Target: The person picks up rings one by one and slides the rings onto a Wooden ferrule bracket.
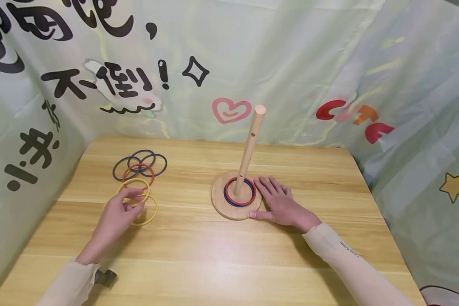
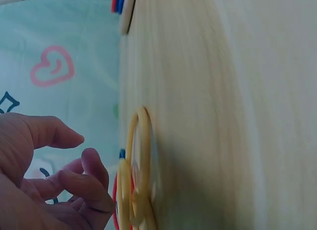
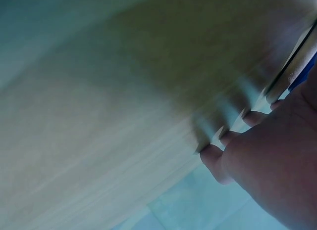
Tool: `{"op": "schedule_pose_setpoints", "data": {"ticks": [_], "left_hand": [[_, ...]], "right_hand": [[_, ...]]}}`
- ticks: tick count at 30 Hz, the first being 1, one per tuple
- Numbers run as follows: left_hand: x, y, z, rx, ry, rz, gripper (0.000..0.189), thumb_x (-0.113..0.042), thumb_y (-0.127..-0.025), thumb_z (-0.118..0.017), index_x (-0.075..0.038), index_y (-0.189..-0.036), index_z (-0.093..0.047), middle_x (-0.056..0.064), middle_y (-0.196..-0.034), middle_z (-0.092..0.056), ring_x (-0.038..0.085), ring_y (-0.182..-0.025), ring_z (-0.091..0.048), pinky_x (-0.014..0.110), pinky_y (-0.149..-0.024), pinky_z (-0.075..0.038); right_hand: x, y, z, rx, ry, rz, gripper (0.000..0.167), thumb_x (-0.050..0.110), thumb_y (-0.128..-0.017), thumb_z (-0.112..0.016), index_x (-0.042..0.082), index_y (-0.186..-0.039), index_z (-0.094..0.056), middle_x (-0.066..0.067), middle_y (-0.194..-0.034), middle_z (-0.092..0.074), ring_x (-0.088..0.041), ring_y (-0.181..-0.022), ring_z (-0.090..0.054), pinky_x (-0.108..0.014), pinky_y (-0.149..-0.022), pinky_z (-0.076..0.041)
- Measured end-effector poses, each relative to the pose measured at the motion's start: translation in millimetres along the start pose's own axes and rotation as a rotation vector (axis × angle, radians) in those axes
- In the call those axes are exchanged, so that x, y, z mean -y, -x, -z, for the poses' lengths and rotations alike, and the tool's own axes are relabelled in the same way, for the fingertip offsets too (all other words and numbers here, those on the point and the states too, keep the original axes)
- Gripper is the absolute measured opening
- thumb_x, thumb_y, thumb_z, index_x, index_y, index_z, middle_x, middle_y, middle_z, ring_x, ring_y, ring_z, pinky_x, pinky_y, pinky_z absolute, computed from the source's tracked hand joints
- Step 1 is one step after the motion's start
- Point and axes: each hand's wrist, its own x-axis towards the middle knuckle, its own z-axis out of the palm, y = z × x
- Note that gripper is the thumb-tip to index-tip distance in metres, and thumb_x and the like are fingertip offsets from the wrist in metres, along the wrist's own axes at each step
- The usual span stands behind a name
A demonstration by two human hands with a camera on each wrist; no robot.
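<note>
A wooden peg stands on a round wooden base; a red ring and a blue ring lie around its foot. My right hand is at the base's right edge, fingers spread, thumb at the near rim. On the left, my left hand hovers over yellow rings. In the left wrist view, its thumb and forefinger are apart with nothing between them, and the other fingertips come close beside the yellow rings. A loose red ring overlaps the yellow ones.
Several dark blue rings overlap behind the loose red ring on the wooden table. A printed cloth hangs behind the table and along both sides. A small dark object shows beside the left sleeve.
</note>
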Motion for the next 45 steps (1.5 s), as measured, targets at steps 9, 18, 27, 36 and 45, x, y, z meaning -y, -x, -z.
{"op": "schedule_pose_setpoints", "data": {"ticks": [9,18,27,36,45], "left_hand": [[8.8,-2.6,7.6,0.041,-0.086,0.016,0.037,-0.002,-0.099,-0.076,0.003,-0.134,-0.066,0.025,-0.122,-0.067,0.018,-0.068,-0.061,0.028,-0.054,-0.054],[17.7,-11.4,6.6,0.065,-0.182,-0.028,0.034,0.002,-0.095,-0.074,0.002,-0.130,-0.071,0.018,-0.111,-0.072,0.018,-0.067,-0.057,0.027,-0.054,-0.050],[14.0,-10.9,5.6,0.018,-0.223,-0.068,0.028,0.002,-0.095,-0.075,-0.003,-0.123,-0.076,0.009,-0.099,-0.072,0.016,-0.064,-0.055,0.028,-0.050,-0.044],[-3.2,-4.3,14.7,-0.130,-0.190,-0.152,0.026,0.003,-0.096,-0.077,-0.005,-0.121,-0.078,0.009,-0.098,-0.075,0.011,-0.058,-0.052,0.025,-0.040,-0.039],[-13.7,-16.3,31.1,-0.283,-0.164,-0.247,0.024,0.004,-0.097,-0.076,-0.003,-0.120,-0.079,0.007,-0.088,-0.069,0.009,-0.065,-0.051,0.016,-0.044,-0.037]], "right_hand": [[-2.6,2.2,-2.0,-0.022,-0.001,0.012,0.108,0.067,-0.101,-0.068,0.006,-0.174,-0.018,-0.025,-0.178,-0.017,-0.054,-0.162,-0.007,-0.082,-0.115,-0.020],[-9.6,3.3,-6.6,-0.028,-0.024,0.009,0.112,0.075,-0.098,-0.064,0.009,-0.175,-0.016,-0.021,-0.179,-0.014,-0.050,-0.163,-0.004,-0.080,-0.117,-0.018],[-1.0,3.2,-0.1,-0.010,0.015,0.000,0.106,0.062,-0.102,-0.070,0.005,-0.174,-0.017,-0.024,-0.178,-0.017,-0.053,-0.162,-0.007,-0.080,-0.117,-0.020],[0.5,1.2,1.0,0.005,0.006,0.002,0.108,0.062,-0.101,-0.071,0.005,-0.175,-0.016,-0.023,-0.179,-0.014,-0.052,-0.163,-0.004,-0.081,-0.119,-0.018],[0.0,-0.7,0.4,0.004,0.011,-0.004,0.108,0.064,-0.101,-0.070,0.007,-0.175,-0.016,-0.022,-0.179,-0.014,-0.051,-0.163,-0.005,-0.079,-0.119,-0.019]]}}
